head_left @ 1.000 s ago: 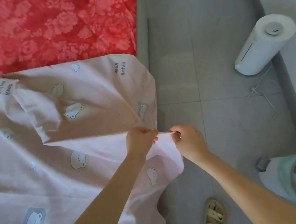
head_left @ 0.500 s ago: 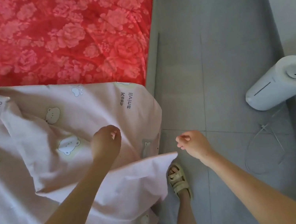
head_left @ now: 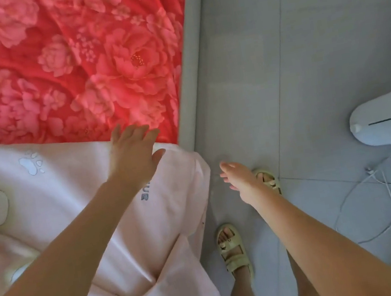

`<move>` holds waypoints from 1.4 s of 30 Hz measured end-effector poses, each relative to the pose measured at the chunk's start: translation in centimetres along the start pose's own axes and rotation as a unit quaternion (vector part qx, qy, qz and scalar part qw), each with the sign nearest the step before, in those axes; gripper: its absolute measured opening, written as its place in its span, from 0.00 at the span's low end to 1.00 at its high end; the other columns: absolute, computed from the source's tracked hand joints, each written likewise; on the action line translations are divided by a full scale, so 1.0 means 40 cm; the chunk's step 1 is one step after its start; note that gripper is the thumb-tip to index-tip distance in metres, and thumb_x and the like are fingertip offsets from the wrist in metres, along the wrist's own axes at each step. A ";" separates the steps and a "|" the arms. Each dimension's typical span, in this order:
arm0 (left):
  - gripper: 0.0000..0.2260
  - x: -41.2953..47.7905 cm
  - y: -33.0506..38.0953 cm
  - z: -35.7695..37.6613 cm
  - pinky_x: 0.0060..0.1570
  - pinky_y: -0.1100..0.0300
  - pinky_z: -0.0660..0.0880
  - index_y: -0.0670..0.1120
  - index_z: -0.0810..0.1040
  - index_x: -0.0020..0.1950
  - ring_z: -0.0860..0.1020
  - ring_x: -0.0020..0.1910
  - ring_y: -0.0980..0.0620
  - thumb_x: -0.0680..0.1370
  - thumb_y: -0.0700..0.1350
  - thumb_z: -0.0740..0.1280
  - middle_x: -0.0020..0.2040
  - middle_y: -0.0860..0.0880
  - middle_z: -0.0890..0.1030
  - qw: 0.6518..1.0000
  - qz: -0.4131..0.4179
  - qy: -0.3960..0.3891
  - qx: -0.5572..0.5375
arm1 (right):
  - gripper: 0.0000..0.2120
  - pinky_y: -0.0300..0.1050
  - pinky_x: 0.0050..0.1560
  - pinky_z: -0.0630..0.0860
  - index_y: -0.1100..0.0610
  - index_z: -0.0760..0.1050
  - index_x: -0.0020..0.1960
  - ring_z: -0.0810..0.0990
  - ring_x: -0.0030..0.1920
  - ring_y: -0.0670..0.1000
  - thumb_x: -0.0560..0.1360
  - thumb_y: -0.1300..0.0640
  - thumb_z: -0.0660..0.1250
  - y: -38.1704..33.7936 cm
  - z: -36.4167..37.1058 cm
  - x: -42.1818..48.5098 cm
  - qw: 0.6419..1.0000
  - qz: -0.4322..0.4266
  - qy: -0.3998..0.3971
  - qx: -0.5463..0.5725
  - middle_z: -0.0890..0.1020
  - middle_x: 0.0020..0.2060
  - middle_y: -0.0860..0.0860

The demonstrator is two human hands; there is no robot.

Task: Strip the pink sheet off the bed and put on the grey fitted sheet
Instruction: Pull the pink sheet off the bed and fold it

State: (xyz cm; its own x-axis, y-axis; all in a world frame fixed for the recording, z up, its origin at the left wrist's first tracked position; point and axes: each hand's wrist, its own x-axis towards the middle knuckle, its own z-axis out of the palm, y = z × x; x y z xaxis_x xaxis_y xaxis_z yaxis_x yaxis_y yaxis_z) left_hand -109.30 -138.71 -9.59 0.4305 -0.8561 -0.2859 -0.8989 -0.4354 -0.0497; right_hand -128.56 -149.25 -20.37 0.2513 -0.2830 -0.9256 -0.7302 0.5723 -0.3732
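The pale pink sheet (head_left: 64,192) with bear and paw prints lies folded back in loose layers over the near part of the bed, one flap hanging over the bed's right edge. Beyond it shows a red floral cover (head_left: 63,66) on the mattress. My left hand (head_left: 134,154) hovers with fingers spread over the far right corner of the pink sheet, holding nothing. Out past the bed edge, above the floor, my right hand (head_left: 239,179) has its fingers straight and is empty. No grey fitted sheet is in view.
The grey bed frame edge (head_left: 193,72) runs up the middle. Right of it is grey tiled floor (head_left: 302,55) with a white cylindrical appliance (head_left: 388,119) lying at the right edge and a white cable (head_left: 379,194) looped near it. My sandalled feet (head_left: 232,248) stand beside the bed.
Both hands let go of the pink sheet's edge and opened. The left hand moved forward to the sheet's far corner; the view shifted forward along the bed.
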 end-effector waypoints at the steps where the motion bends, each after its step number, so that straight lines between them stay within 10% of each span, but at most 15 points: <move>1: 0.16 0.020 -0.002 0.003 0.63 0.37 0.64 0.42 0.81 0.55 0.78 0.53 0.37 0.70 0.49 0.74 0.51 0.40 0.81 0.999 0.002 -0.035 0.012 | 0.24 0.51 0.69 0.65 0.59 0.65 0.71 0.70 0.68 0.54 0.81 0.46 0.57 -0.016 0.004 0.032 1.000 0.018 -0.017 0.001 0.71 0.69 0.54; 8: 0.09 0.076 -0.013 -0.002 0.43 0.49 0.73 0.45 0.81 0.38 0.79 0.34 0.44 0.71 0.49 0.66 0.32 0.49 0.79 0.992 0.041 -0.117 -0.032 | 0.26 0.45 0.65 0.61 0.57 0.67 0.71 0.67 0.70 0.52 0.78 0.44 0.61 -0.084 0.054 0.182 0.987 0.111 -0.111 0.019 0.70 0.69 0.51; 12: 0.13 0.079 -0.038 -0.047 0.39 0.61 0.69 0.51 0.82 0.39 0.76 0.36 0.55 0.73 0.54 0.61 0.35 0.59 0.78 0.974 0.048 -0.158 -0.153 | 0.06 0.38 0.37 0.70 0.59 0.77 0.47 0.78 0.42 0.49 0.74 0.56 0.70 -0.100 0.050 0.183 0.975 0.158 -0.146 0.052 0.81 0.42 0.50; 15: 0.13 0.071 -0.049 -0.082 0.36 0.70 0.62 0.51 0.80 0.37 0.70 0.35 0.60 0.72 0.55 0.59 0.33 0.64 0.70 0.969 0.076 -0.139 -0.192 | 0.04 0.37 0.36 0.70 0.58 0.75 0.41 0.76 0.36 0.46 0.73 0.64 0.68 -0.101 -0.014 0.151 0.973 0.170 -0.123 0.096 0.80 0.34 0.49; 21: 0.12 0.048 -0.024 -0.118 0.33 0.64 0.67 0.50 0.77 0.40 0.74 0.34 0.52 0.74 0.53 0.57 0.34 0.56 0.77 0.962 0.017 -0.148 -0.229 | 0.07 0.46 0.51 0.73 0.65 0.76 0.49 0.80 0.48 0.55 0.72 0.66 0.65 -0.096 -0.260 0.011 0.949 0.157 -0.145 0.230 0.83 0.43 0.56; 27: 0.04 0.023 -0.012 -0.138 0.24 0.63 0.63 0.49 0.74 0.39 0.71 0.24 0.48 0.73 0.46 0.62 0.24 0.53 0.71 0.971 -0.013 -0.131 -0.198 | 0.09 0.38 0.23 0.62 0.61 0.74 0.44 0.69 0.31 0.49 0.65 0.67 0.69 -0.097 -0.309 -0.102 0.903 0.255 -0.170 0.300 0.77 0.33 0.53; 34: 0.04 0.008 0.002 -0.133 0.26 0.59 0.67 0.46 0.76 0.41 0.71 0.24 0.45 0.76 0.40 0.67 0.25 0.46 0.74 0.983 -0.019 -0.097 -0.153 | 0.10 0.38 0.27 0.53 0.57 0.72 0.35 0.66 0.26 0.47 0.70 0.67 0.71 -0.092 -0.323 -0.130 0.908 0.314 -0.034 0.274 0.75 0.25 0.49; 42: 0.03 0.046 0.009 -0.151 0.35 0.56 0.66 0.41 0.78 0.42 0.68 0.25 0.48 0.76 0.38 0.68 0.23 0.53 0.68 0.982 -0.062 -0.083 -0.156 | 0.05 0.36 0.32 0.69 0.59 0.79 0.49 0.75 0.34 0.46 0.75 0.66 0.66 -0.059 -0.471 -0.149 0.974 0.075 0.048 0.209 0.79 0.37 0.51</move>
State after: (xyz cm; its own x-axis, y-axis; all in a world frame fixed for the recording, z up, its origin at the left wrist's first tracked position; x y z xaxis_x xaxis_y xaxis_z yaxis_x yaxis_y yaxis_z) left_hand -108.34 -142.15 -4.37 0.4923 -0.7454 -0.4494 -0.7603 -0.6196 0.1949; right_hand -140.29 -163.41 -12.77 0.0873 -0.2307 -0.9691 -0.4265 0.8705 -0.2456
